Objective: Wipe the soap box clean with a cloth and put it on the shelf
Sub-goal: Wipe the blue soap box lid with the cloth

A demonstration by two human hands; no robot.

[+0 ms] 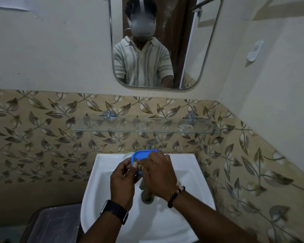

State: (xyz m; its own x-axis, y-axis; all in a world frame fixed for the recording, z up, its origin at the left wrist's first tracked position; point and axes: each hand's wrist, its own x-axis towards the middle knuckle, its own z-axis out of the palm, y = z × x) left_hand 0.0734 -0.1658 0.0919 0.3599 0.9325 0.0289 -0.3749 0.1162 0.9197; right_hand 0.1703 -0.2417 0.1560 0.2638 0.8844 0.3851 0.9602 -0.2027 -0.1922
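Observation:
A blue plastic soap box (141,154) is held over the white sink (104,165), just in front of the tap (150,144). My left hand (123,183) grips its left edge with thumb and fingers. My right hand (159,174) covers most of the box and presses a brownish cloth (146,187) against it; the cloth hangs down below the hand toward the drain. A glass shelf (112,128) is fixed to the leaf-patterned tiles above the tap. Most of the box is hidden by my hands.
A mirror (191,50) hangs above the shelf and reflects a person in a striped shirt. A crumpled clear wrapper (185,127) lies on the shelf's right part. A dark lidded bin (54,223) stands left of the sink. A white wall hook (254,51) is on the right wall.

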